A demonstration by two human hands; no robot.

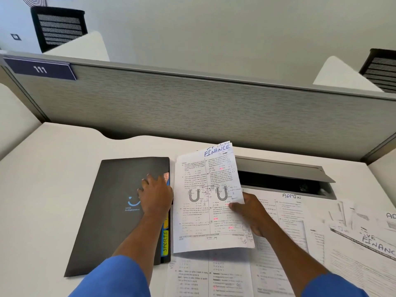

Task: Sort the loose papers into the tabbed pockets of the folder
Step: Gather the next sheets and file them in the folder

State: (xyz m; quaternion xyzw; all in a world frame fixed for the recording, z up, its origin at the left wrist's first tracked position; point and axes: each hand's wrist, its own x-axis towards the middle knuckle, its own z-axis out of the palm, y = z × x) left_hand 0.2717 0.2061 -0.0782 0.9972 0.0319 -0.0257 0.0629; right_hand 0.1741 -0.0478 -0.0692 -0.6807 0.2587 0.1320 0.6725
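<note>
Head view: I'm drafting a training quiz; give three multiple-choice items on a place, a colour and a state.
1. The left hand rests on: A the folder; B the ADMIN sheet; C the partition.
2. The SPORTS tab is: A red; B yellow; C green.
3. The FINANCE sheet is: A in a pocket; B flat on the desk; C pinched by the right hand.
A: its fingers lie on the cover. B: yellow shows at the folder's edge. C: the thumb presses on it.
</note>
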